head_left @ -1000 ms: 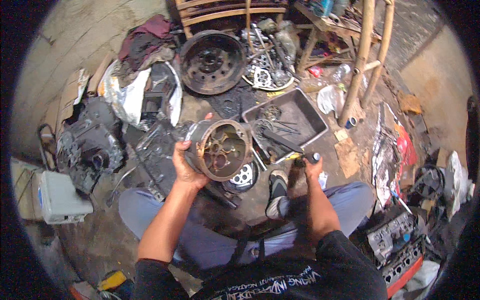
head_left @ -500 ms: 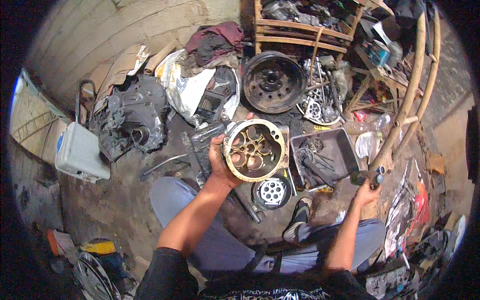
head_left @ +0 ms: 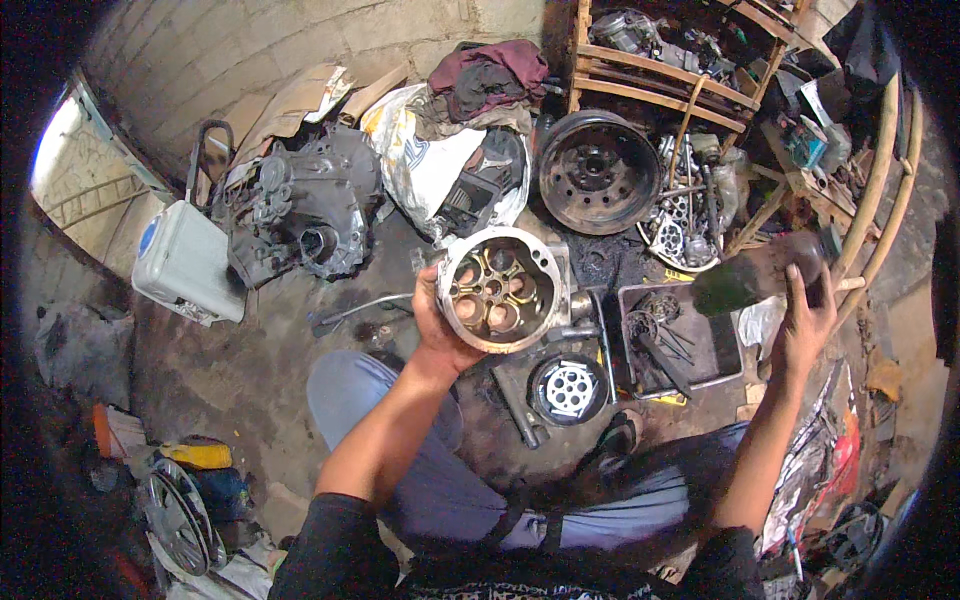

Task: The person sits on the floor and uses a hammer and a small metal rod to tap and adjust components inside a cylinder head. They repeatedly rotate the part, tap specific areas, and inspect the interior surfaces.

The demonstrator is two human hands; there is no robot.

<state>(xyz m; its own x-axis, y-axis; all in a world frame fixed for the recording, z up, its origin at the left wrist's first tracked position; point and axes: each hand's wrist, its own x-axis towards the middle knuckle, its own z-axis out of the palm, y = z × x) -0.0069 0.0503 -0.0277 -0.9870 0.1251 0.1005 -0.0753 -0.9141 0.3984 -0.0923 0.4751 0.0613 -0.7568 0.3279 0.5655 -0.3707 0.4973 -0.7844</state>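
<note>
My left hand (head_left: 440,318) grips a round metal housing (head_left: 548,300) from its left side, tilted so its open face points up at me. Several round bores joined by a brassy, star-shaped web show inside, and fingertips can be seen through some of them. On the right, my right hand (head_left: 808,312) is wrapped round a dark bottle (head_left: 735,287), held on its side above the right part of a grey metal tray (head_left: 742,352). Motion blurs the bottle. Below the housing, a white disc with round holes (head_left: 570,390) lies in a black round dish (head_left: 598,402).
Loose metal parts (head_left: 665,340) lie in the tray. A steel wheel rim (head_left: 600,172), a white sack (head_left: 400,150) and a greasy gearbox casing (head_left: 310,195) stand behind. A grey plastic jug (head_left: 190,265) is at left. Wooden poles (head_left: 885,170) lean at right.
My right hand has lifted the bottle up and to the right, now lying sideways above the tray. The housing stays in my left hand. The whole view has swung left.
</note>
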